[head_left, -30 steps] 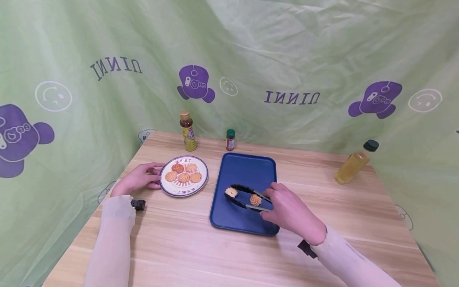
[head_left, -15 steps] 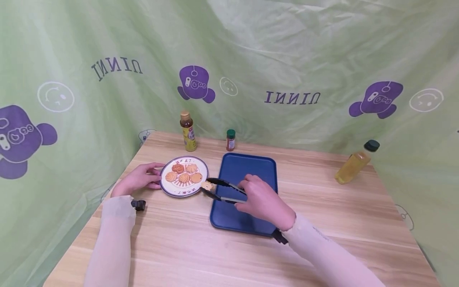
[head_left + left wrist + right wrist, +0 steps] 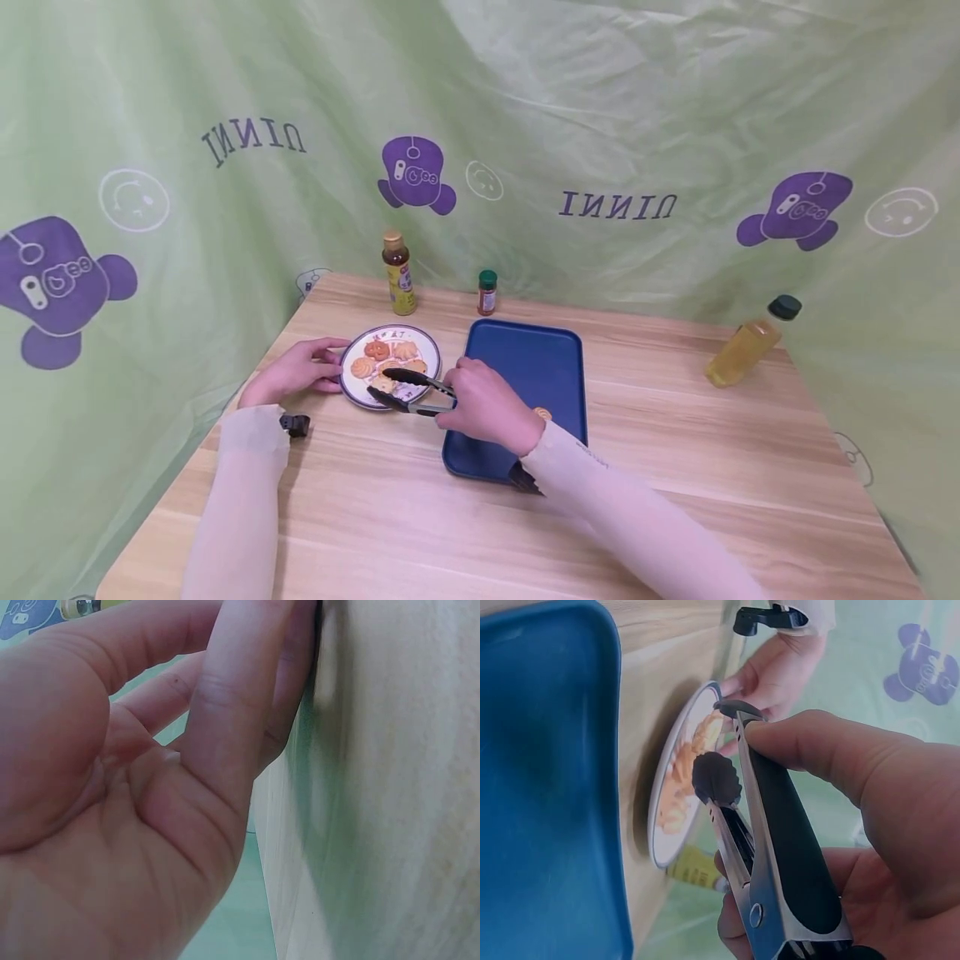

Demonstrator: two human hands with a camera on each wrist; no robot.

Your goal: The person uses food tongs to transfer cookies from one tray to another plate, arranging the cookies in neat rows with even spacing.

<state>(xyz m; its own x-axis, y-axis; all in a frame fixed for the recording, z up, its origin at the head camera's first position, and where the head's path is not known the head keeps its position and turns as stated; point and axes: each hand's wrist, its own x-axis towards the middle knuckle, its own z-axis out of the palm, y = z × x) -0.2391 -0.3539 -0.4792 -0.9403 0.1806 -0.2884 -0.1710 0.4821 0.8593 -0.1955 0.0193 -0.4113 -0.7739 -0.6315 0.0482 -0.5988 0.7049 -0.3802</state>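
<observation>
The left hand (image 3: 303, 367) rests its bent, relaxed fingers at nine o'clock on the rim of the plate (image 3: 426, 347), which lies on the surface (image 3: 360, 500). The right hand (image 3: 489, 406) grips black-and-silver tongs (image 3: 781, 829), which reach over the plate from four o'clock, arms spread. One cookie (image 3: 383, 383) sits between the tips; whether they touch it, I cannot tell. Five others surround it from nine through three o'clock. At the plate's three o'clock lies the blue tray (image 3: 525, 350), bearing another cookie (image 3: 542, 413).

right grip (image 3: 900, 817) holds tongs (image 3: 784, 840) near plate (image 3: 666, 849) with cookies (image 3: 681, 769); blue tray (image 3: 547, 787) beside
</observation>
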